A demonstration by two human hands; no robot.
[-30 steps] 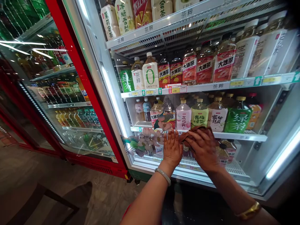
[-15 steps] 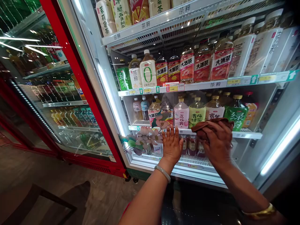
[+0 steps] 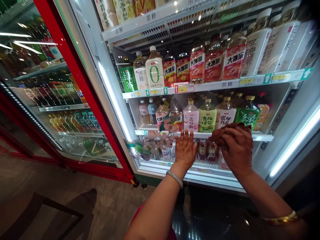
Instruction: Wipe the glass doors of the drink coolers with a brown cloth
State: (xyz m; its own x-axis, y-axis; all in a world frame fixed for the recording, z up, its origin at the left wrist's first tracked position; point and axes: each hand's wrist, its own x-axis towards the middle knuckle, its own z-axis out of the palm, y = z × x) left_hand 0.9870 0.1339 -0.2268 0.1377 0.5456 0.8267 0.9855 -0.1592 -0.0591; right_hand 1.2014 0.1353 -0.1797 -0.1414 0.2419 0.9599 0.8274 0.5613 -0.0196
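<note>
My left hand (image 3: 185, 149) lies flat with its fingers spread against the glass door of a lit drinks cooler, beside a pink flower decal (image 3: 156, 140). It holds nothing. To its right, my right hand (image 3: 237, 150) is closed on a brown cloth (image 3: 225, 131), which is bunched against the glass. Behind the glass, a green bottle (image 3: 247, 115) and a peach-labelled bottle (image 3: 225, 115) stand just above the cloth. A pink-labelled bottle (image 3: 191, 117) stands above my left hand.
A red door frame (image 3: 82, 83) separates this cooler from another stocked one on the left. White shelves (image 3: 212, 86) with several bottles rise behind the glass. At the lower left, dark furniture (image 3: 60, 208) stands on the grey floor (image 3: 112, 200).
My right hand and the cloth have shifted slightly right across the glass. My left hand stays flat beside the decal. The view has moved a little, so the shelves sit higher and further left.
</note>
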